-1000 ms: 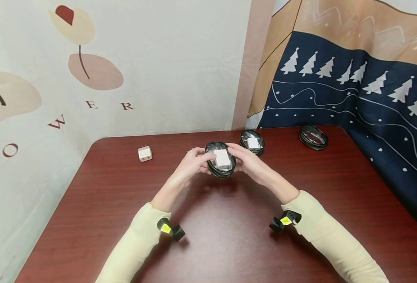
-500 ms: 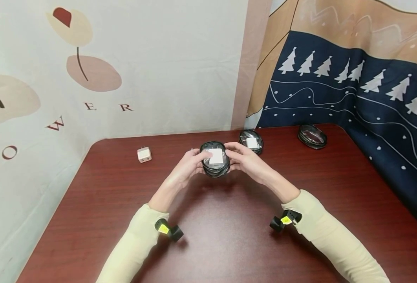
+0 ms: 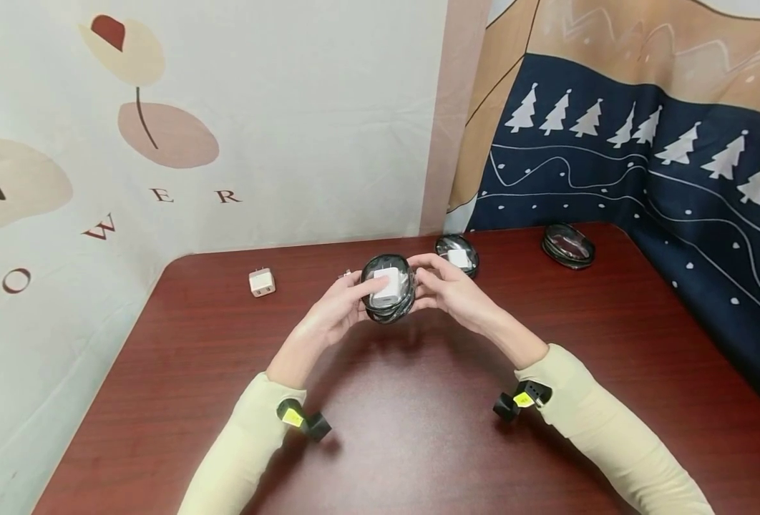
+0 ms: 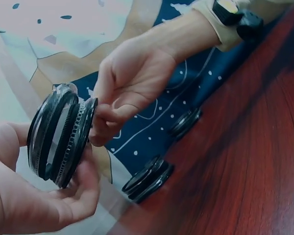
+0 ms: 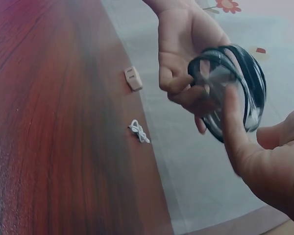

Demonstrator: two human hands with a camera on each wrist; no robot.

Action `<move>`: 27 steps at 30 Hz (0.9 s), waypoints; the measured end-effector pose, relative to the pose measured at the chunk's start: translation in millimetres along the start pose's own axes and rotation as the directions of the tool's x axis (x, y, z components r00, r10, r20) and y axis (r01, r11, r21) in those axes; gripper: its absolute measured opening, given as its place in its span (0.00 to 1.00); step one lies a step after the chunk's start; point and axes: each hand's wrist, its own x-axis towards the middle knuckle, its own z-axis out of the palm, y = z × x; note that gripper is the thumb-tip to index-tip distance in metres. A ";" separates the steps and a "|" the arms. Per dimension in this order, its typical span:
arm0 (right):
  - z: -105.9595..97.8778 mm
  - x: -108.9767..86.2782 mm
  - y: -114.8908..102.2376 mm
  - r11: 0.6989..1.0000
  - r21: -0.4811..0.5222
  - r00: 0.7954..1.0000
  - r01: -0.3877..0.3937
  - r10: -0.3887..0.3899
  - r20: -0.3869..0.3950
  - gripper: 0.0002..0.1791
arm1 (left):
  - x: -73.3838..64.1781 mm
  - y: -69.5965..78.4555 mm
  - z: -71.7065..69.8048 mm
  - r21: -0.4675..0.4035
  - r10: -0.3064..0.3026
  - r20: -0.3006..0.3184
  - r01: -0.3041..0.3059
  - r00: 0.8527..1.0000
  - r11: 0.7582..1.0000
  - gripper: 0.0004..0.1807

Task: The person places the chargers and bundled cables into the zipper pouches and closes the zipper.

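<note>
Raised over the table is a round zip case (image 3: 388,313) with a black rim and clear faces. Inside, a white charger plug (image 3: 385,286) shows through. My left hand (image 3: 331,307) grips the case's left side, thumb laid across its front face over the plug. On the other side my right hand (image 3: 452,292) holds the right rim with its fingertips. Teeth of a zip line the edge of the case (image 4: 71,142) in the left wrist view. From the right wrist view, the right index finger (image 5: 231,117) lies against the case.
A second round case (image 3: 457,255) with a white plug inside lies behind the right hand, and a third (image 3: 568,246) sits far right. At the left is a two-socket white charger (image 3: 262,282). A bundled white cord (image 5: 138,131) rests near the table's back edge.
Both hands have carried the case slightly left. It has turned, so more of its layered right edge shows. The right hand's thumb and fingers have shifted along the rim.
</note>
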 end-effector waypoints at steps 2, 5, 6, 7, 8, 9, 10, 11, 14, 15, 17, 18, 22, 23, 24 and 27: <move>-1.7 0.0 -0.3 1.000 0.003 1.000 0.014 -0.014 0.008 0.18 | -0.9 -0.4 -1.1 -0.052 -0.015 0.027 0.017 1.000 0.999 0.24; -4.8 0.7 -0.6 0.999 0.009 0.999 0.032 -0.032 0.023 0.15 | -2.4 -1.3 -2.4 -0.103 -0.022 0.063 0.028 0.998 0.994 0.23; -5.7 0.8 -0.9 0.999 0.007 0.999 0.041 -0.041 0.030 0.15 | -3.0 -1.5 -2.8 -0.111 -0.021 0.072 0.029 0.997 0.993 0.22; -6.6 1.1 -0.9 0.999 0.004 0.998 0.046 -0.046 0.033 0.14 | -3.6 -1.8 -3.0 -0.112 -0.018 0.082 0.027 0.997 0.993 0.22; -7.6 1.4 -1.0 0.999 -0.005 0.998 0.054 -0.054 0.037 0.14 | -4.3 -2.0 -3.3 -0.110 -0.012 0.092 0.022 0.996 0.994 0.23; -8.5 1.5 -1.3 0.998 -0.019 0.997 0.061 -0.060 0.038 0.13 | -4.9 -2.1 -3.8 -0.108 -0.006 0.100 0.017 0.995 0.994 0.23; -9.1 1.4 -1.8 0.997 -0.038 0.997 0.068 -0.066 0.036 0.12 | -5.6 -2.2 -4.3 -0.107 -0.002 0.108 0.013 0.994 0.994 0.24; -9.6 1.3 -2.2 0.996 -0.059 0.997 0.074 -0.072 0.034 0.12 | -6.2 -2.2 -4.9 -0.105 0.003 0.115 0.009 0.993 0.994 0.25; -11.3 1.0 -2.5 0.988 -0.129 0.996 0.089 -0.087 0.023 0.11 | -8.1 -2.1 -6.2 -0.084 0.020 0.132 -0.009 0.991 0.996 0.27; -11.7 0.7 -2.5 0.985 -0.150 0.996 0.091 -0.089 0.019 0.11 | -8.5 -2.1 -6.6 -0.077 0.023 0.134 -0.013 0.991 0.997 0.27; -11.4 0.4 -3.5 0.978 -0.187 0.995 0.095 -0.094 0.014 0.10 | -9.6 -2.0 -7.7 -0.063 0.028 0.137 -0.020 0.990 0.998 0.26; -11.2 0.3 -4.0 0.974 -0.204 0.995 0.098 -0.097 0.015 0.09 | -9.8 -2.0 -7.9 -0.056 0.027 0.137 -0.020 0.990 0.998 0.25; -12.5 -0.8 -5.9 0.954 -0.287 0.996 0.091 -0.084 0.037 0.07 | -10.7 -2.1 -9.0 -0.025 0.019 0.124 -0.016 0.992 1.000 0.21; -13.4 -1.3 -6.4 0.947 -0.309 0.996 0.083 -0.072 0.049 0.07 | -11.2 -2.1 -9.2 -0.014 0.019 0.117 -0.017 0.993 1.000 0.21; -14.7 -1.9 -6.8 0.941 -0.330 0.997 0.073 -0.056 0.060 0.07 | -12.1 -1.7 -9.4 0.000 0.020 0.108 -0.020 0.994 1.000 0.20; -18.8 -4.6 -7.8 0.923 -0.383 0.995 0.041 -0.001 0.104 0.07 | -15.7 -0.7 -10.1 0.044 0.034 0.091 -0.038 0.995 0.998 0.23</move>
